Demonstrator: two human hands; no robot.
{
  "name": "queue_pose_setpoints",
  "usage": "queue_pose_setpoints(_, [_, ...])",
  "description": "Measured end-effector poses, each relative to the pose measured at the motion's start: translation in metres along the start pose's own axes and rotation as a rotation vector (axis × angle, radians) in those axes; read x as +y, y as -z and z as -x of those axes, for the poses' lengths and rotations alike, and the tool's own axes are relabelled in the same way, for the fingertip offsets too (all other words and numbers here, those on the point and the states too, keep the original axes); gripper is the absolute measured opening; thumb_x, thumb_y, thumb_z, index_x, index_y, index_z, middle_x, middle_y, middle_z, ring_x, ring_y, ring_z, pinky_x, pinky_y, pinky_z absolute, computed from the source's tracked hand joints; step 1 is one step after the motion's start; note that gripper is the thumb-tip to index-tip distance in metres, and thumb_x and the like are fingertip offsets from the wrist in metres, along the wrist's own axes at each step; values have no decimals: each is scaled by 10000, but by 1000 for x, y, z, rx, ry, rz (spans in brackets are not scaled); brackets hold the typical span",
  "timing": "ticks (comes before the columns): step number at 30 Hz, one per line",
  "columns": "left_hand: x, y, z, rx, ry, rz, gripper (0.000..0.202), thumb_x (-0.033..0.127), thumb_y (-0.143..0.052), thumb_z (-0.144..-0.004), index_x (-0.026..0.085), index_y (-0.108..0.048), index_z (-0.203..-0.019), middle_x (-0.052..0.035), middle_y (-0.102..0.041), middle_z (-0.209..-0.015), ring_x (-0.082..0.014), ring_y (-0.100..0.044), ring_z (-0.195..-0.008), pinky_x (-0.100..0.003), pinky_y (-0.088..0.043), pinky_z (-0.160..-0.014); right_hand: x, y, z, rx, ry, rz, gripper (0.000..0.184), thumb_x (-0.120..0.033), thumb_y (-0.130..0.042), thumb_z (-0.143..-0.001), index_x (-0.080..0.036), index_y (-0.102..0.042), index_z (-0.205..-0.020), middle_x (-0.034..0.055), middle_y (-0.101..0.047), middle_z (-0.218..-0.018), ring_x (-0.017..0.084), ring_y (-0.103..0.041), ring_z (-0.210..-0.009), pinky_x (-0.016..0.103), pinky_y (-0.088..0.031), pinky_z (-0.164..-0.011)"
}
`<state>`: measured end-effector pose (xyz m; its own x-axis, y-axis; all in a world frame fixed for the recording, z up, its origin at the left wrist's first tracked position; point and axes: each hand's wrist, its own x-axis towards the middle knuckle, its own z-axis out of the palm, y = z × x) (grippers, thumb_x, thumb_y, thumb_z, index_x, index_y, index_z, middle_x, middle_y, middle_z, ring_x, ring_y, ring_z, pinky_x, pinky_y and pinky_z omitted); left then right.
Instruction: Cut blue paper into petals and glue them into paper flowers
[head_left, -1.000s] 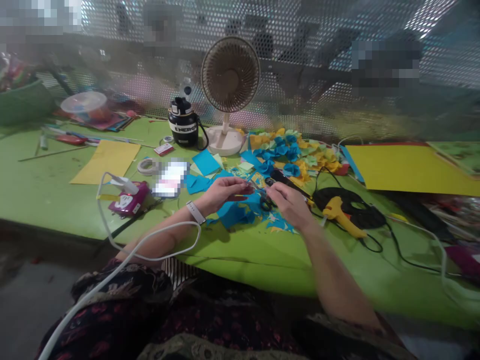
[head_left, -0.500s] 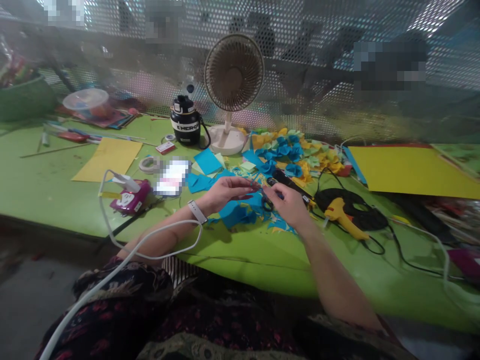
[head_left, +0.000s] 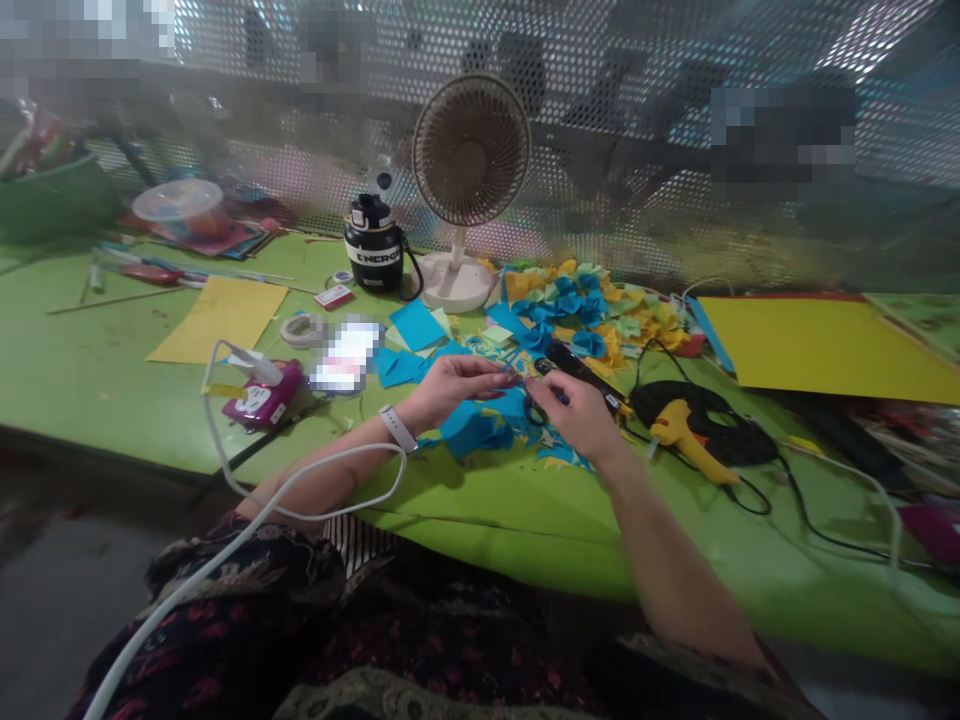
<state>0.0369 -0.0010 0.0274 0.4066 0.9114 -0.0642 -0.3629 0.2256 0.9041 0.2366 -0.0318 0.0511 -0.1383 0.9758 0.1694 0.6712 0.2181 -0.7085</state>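
Camera view has turned little to left; right hand (head_left: 576, 418) holds black scissors (head_left: 535, 407), left hand (head_left: 450, 392) pinches small blue paper (head_left: 511, 374) above tabletop (head_left: 480, 520).

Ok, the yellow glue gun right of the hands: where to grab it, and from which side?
Probably the long yellow grip of the glue gun, where the thin black cord leaves it, coming from the near table edge. It lies on its side over the coiled black cable, so that grip stands clear on the near side.

Table (head_left: 465, 530) carrying desk fan (head_left: 471, 150); insulated jug (head_left: 373, 245) sitting just left of it, paper flowers (head_left: 570, 305) lying right of it, glue gun (head_left: 682, 430) lying before them.
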Motion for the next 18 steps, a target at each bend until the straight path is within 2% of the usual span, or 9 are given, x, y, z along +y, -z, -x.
queue_pose_setpoints(12, [-3, 0, -2, 7, -26, 19, 432, 406, -928, -558, 134, -775, -856, -93, -790, -915, -216, -750, -892, -388, -573, -913, -2, -1, 2, -9, 8, -44, 493, -645, -521, -867, -204, -538, -646, -7, -507, -614, 147, -445, -614, 283, -369, -597])
queue_pose_setpoints(18, [-4, 0, -1, 92, -62, -82, 413, 468, -905, -579, 135, -761, -777, -85, -779, -820, -171, -735, -772, -318, -587, -777, -2, -4, 3, 11, 31, -85, 477, -614, -517, -891, -206, -522, -644, -17, -480, -612, 140, -427, -609, 285, -350, -596])
